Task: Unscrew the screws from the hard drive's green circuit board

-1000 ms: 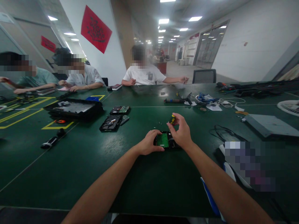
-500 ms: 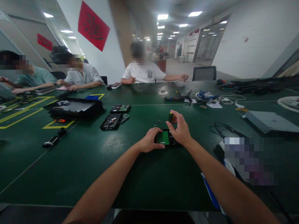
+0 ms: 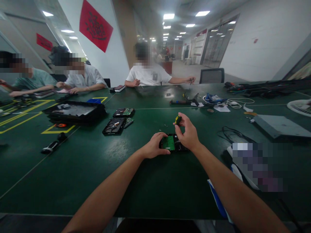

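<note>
A small black hard drive [image 3: 173,143] with a green circuit board facing up lies on the dark green table [image 3: 97,161] in front of me. My left hand [image 3: 155,146] grips its left edge, fingers curled over it. My right hand [image 3: 187,132] stands above the drive's right side, fingers pinched round the yellow-and-black handle of a small screwdriver [image 3: 178,120] held upright over the board. A few tiny screws [image 3: 165,125] lie just beyond the drive.
Two opened hard drives [image 3: 114,126], [image 3: 124,112] and a black tray [image 3: 75,111] lie to the left. Tools and cables [image 3: 211,101] sit farther back, a grey box [image 3: 279,125] at right. Three people sit along the far and left edges.
My right hand has shifted slightly on the screwdriver handle, which now shows more yellow at the top. The left hand stays on the drive.
</note>
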The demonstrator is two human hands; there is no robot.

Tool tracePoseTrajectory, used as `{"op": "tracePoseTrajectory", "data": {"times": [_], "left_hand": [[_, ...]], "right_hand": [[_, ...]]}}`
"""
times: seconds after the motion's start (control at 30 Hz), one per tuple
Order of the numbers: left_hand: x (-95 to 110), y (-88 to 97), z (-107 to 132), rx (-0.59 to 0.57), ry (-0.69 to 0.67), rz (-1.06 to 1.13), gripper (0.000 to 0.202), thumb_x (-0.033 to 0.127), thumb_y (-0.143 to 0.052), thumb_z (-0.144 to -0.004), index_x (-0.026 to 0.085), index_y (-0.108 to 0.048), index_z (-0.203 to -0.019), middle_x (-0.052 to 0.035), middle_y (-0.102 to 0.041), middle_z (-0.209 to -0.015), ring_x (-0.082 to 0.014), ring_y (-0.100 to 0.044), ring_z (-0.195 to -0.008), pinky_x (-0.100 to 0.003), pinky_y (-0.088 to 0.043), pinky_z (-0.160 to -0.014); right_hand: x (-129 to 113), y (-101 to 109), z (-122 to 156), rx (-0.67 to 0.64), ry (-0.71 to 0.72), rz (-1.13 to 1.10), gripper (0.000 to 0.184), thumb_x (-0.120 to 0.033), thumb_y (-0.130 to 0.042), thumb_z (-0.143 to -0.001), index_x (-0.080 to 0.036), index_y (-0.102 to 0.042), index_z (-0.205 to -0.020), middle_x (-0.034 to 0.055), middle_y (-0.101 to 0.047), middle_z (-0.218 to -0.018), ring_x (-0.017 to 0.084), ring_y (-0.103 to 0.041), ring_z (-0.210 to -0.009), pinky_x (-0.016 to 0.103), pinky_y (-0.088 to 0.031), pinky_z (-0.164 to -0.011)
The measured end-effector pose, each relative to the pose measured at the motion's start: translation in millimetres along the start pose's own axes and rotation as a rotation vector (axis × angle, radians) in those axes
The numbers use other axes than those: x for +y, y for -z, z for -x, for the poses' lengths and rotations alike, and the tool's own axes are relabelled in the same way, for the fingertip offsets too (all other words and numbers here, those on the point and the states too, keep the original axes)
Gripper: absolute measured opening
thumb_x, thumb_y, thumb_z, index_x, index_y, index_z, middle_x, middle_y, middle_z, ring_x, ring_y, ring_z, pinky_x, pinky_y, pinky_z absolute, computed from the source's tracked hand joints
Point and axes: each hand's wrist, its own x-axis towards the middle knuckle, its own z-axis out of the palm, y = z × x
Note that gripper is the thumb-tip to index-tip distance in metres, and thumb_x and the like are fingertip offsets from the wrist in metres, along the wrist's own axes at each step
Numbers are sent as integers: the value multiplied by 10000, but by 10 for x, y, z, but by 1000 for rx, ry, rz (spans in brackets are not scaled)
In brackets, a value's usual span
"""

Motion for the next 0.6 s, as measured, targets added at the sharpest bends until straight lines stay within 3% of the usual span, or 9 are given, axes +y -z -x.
{"op": "tracePoseTrajectory", "data": {"times": [0.23, 0.43, 0.6], "left_hand": [[-18, -1, 0, 3, -11, 10, 853, 538, -849, -739, 205, -491, -1438, -156, -461, -1496, -350, -409, -1424, -524, -357, -1208], [-11, -5, -3, 3, -3, 13, 846, 526, -859, -730, 211, -500, -1428, -151, -459, -1496, -355, -405, -1430, -535, -353, -1209], [-11, -13, -6, 10, -13, 9, 847, 508, -865, -731, 202, -495, -1430, -156, -463, -1488, -348, -411, -1422, -526, -353, -1210]], "right_hand": [[53, 5, 29, 66, 5, 47, 604, -334, -663, -935, -297, -415, -1485, 129, -601, -1321, 256, -695, -939, 497, -629, -872], [1, 16, 18, -19, 30, 13, 638, -259, -614, -945, -296, -361, -1529, 114, -622, -1306, 261, -697, -1020, 504, -597, -964], [-28, 11, 29, 29, 70, 95, 585, -283, -642, -936, -300, -427, -1481, 109, -602, -1209, 246, -669, -904, 470, -632, -816]]}}
